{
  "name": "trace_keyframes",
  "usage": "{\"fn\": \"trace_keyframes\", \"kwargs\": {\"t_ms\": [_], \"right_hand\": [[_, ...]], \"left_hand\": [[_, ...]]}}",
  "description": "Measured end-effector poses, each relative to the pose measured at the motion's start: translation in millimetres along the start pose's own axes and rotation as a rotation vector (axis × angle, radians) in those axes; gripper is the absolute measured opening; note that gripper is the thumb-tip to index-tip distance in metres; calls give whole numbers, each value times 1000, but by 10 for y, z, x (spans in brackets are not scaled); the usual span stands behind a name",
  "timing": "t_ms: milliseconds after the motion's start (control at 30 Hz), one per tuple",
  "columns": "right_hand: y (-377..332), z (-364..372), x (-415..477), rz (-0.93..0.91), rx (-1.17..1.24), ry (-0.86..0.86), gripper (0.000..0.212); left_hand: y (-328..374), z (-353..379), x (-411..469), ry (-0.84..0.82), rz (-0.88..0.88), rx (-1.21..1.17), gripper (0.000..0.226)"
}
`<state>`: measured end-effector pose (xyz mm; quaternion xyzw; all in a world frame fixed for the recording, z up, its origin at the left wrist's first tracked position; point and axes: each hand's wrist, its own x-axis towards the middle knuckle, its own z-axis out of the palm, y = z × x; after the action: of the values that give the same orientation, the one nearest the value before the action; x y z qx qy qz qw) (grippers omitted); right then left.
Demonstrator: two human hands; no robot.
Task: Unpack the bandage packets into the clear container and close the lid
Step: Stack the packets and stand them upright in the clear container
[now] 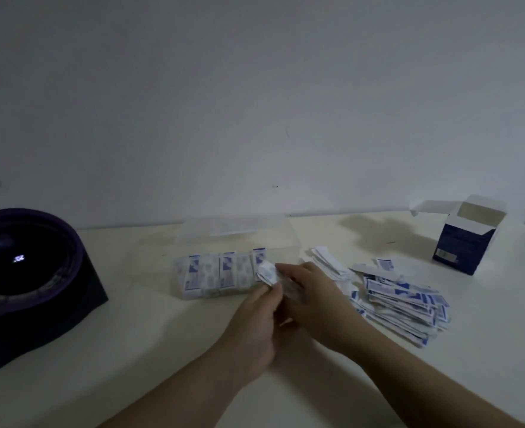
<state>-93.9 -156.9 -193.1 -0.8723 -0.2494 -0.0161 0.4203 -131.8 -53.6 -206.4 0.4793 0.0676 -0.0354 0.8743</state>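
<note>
Dim room, white wall (255,103) — on the cream table (131,366) my left hand (253,316) and right hand (313,295) pinch one crumpled white-and-blue bandage packet (266,273).

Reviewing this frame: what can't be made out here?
Head view, dim:
The clear container: walls and lid nearly vanish against the pale table; lid position unclear.
Motion blur hides whether the right hand also grips the white packet the left hand pinches.
Print on the open box: too small.

Dim plain room, white table (162,350), bare wall (255,103)
</note>
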Motion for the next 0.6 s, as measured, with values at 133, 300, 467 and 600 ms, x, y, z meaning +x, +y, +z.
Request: {"fn": "trace_keyframes", "kwargs": {"t_ms": [133, 300, 467, 600], "right_hand": [[8, 77, -32, -23, 40, -30, 50], [135, 46, 57, 59, 240, 114, 23], [259, 61, 73, 219, 721, 47, 10], [277, 160, 43, 261, 952, 35, 3]], "left_hand": [[22, -140, -13, 110, 6, 20, 25], [39, -173, -19, 84, 56, 90, 20], [-6, -210, 7, 56, 86, 158, 22], [-31, -221, 36, 82, 120, 200, 22]]}}
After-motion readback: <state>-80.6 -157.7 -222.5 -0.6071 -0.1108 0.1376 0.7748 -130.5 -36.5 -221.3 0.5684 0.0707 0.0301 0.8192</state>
